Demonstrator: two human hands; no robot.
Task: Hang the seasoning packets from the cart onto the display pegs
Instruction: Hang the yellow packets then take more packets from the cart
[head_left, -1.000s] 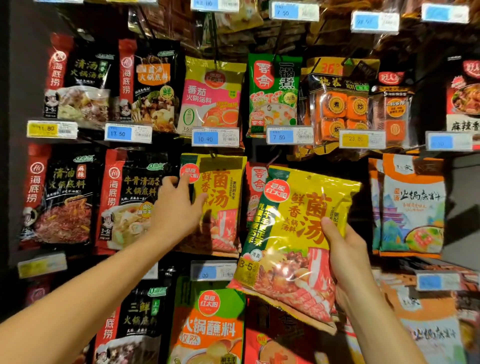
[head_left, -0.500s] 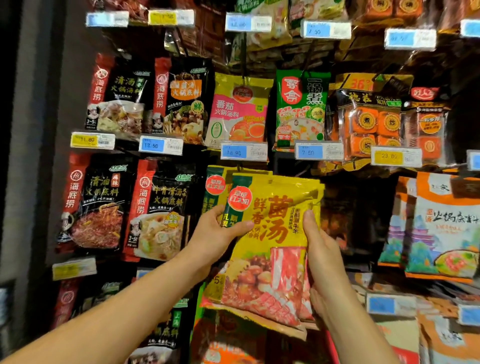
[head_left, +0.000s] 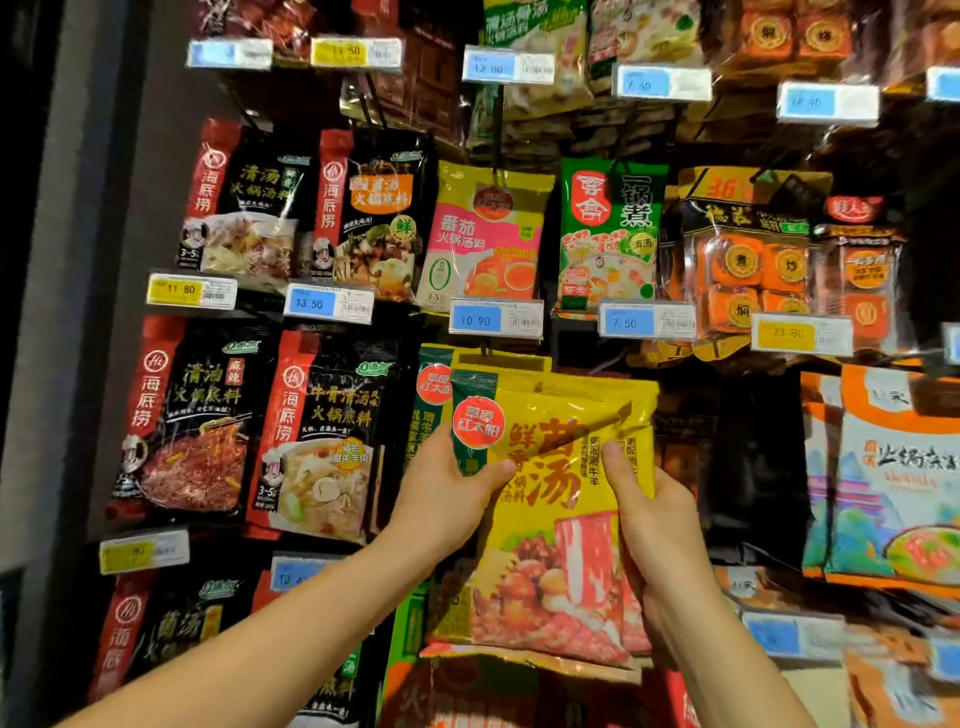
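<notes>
A yellow seasoning packet (head_left: 556, 499) with a green left strip and a red round logo is held up against the display, in front of identical packets (head_left: 434, 384) that hang on a peg (head_left: 485, 349) under the 10.90 price tag. My left hand (head_left: 447, 493) grips its left edge, thumb across the front. My right hand (head_left: 654, 525) grips its right edge, thumb on the front. The packet's top edge sits just below the peg; its top right corner is creased. The cart is out of view.
Black and red packets (head_left: 322, 436) hang left of the yellow ones, and white and orange packets (head_left: 893, 467) hang to the right. A dark gap (head_left: 737, 447) lies between them. Pink, green and orange packets fill the row above, with price tags (head_left: 496, 318) on the peg ends.
Both hands have brought the yellow packet left and up, in front of the hanging identical packets. My left hand left the hanging packet and took the held one's left edge.
</notes>
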